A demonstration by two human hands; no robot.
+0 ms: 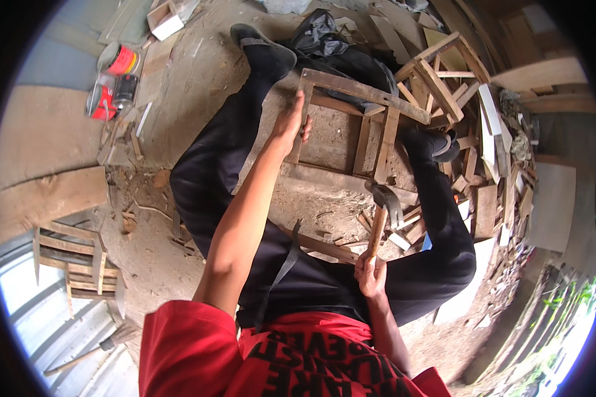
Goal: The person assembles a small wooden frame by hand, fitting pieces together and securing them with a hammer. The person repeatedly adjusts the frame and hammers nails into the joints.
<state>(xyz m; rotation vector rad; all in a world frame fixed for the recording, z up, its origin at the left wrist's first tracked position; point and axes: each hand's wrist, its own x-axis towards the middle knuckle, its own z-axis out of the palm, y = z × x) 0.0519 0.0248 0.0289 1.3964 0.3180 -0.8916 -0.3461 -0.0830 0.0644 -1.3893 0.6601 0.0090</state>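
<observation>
Between my outstretched legs stands a wooden frame (351,84) made of nailed strips, with crosspieces on its right side. My left hand (290,127) is closed around the frame's left upright. In my right hand (371,272) is a claw hammer (378,228), gripped low on its wooden handle. The hammer's dark metal head is up by the lower right part of the frame, where it overlaps the frame's bottom rail in view; I cannot tell whether they touch.
Piled wood offcuts (487,205) and another wooden frame (437,86) lie to the right. Paint cans (118,61) stand at the far left, above a wide board (49,202). A slatted wooden piece (79,258) rests at the left. A black bag (318,36) lies beyond my foot.
</observation>
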